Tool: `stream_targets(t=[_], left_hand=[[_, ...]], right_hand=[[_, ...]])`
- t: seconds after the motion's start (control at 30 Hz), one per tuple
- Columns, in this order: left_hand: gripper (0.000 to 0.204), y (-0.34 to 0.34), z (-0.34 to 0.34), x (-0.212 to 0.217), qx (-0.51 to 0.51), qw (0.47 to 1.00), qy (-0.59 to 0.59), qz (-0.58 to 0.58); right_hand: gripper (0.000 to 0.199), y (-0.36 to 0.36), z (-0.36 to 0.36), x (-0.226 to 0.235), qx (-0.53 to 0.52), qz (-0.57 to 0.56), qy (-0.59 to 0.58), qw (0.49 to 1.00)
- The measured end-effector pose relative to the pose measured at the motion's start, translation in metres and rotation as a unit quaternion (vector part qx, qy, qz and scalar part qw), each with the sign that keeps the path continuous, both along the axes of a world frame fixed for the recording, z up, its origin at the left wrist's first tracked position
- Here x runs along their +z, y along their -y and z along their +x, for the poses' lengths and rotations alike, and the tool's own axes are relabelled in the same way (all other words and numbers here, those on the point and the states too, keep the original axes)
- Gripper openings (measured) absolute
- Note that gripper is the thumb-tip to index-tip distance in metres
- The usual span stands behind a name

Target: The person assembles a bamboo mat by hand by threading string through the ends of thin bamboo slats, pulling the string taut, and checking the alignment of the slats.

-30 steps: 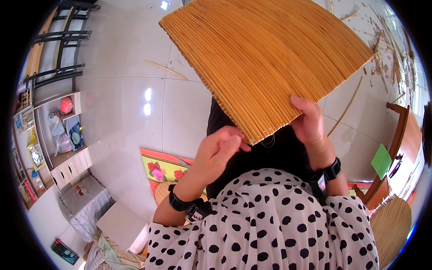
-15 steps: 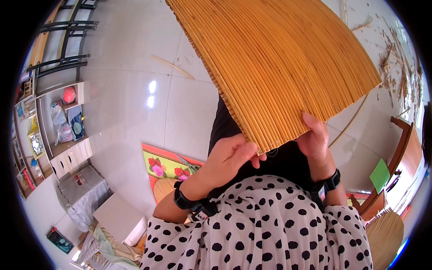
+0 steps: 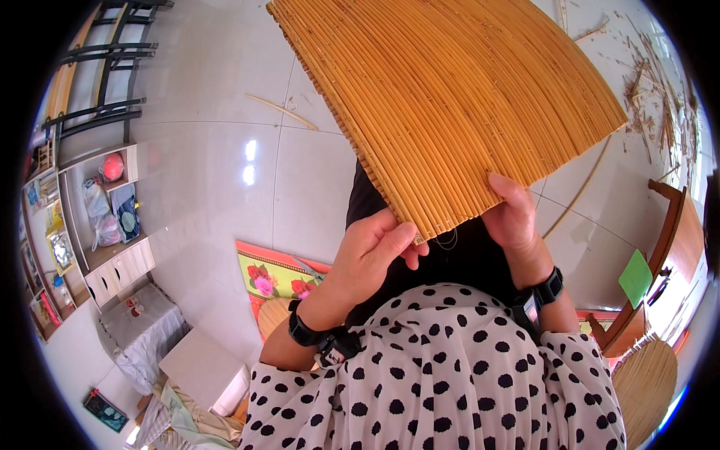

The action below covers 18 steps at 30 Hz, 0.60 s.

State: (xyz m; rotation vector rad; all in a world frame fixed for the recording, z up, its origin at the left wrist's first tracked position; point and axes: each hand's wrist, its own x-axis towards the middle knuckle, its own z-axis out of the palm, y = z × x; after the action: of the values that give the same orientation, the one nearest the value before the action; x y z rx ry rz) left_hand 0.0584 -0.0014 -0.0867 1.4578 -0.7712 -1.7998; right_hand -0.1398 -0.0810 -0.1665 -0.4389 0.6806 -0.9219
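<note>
A large mat of thin golden-brown cane or bamboo rods (image 3: 457, 97) slants away from me over my lap, its far part cut off by the picture's top. My left hand (image 3: 379, 244) pinches its near left corner, thumb on top and fingers curled beneath. At the near edge, further right, my right hand (image 3: 511, 210) grips the mat with the thumb on its upper face; the other fingers are mostly hidden underneath. A fine loose thread (image 3: 448, 241) hangs from the near edge between my hands. Black bands circle both wrists.
Pale floor tiles (image 3: 202, 187) surround me. Cane scraps (image 3: 649, 97) litter the far right, and a long strip (image 3: 581, 191) lies near the mat. Scissors (image 3: 307, 268) rest on a flowered sheet (image 3: 259, 270) at left. A wooden piece of furniture (image 3: 652, 277) stands right, shelves (image 3: 97, 217) left.
The mat and both hands have shifted slightly left and upward in the picture. Both hands keep their hold, and the loose thread shows more clearly.
</note>
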Motion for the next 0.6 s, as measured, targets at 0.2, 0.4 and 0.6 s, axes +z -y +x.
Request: stream_targets(t=[0.2, 0.4, 0.6], left_hand=[[0.027, -0.008, 0.004, -0.002, 0.043, 0.999, 0.009, -0.02], [0.034, -0.019, 0.021, -0.012, -0.016, 0.779, 0.455, -0.431], [0.049, -0.021, 0.025, -0.033, -0.127, 0.682, 0.486, -0.531]], right_hand=[[0.058, -0.002, 0.001, -0.002, 0.011, -0.018, -0.025, 0.999], [0.051, -0.001, 0.004, 0.003, -0.018, 0.016, 0.036, 0.999], [0.05, -0.001, 0.006, 0.0, -0.017, 0.023, 0.044, 0.999]])
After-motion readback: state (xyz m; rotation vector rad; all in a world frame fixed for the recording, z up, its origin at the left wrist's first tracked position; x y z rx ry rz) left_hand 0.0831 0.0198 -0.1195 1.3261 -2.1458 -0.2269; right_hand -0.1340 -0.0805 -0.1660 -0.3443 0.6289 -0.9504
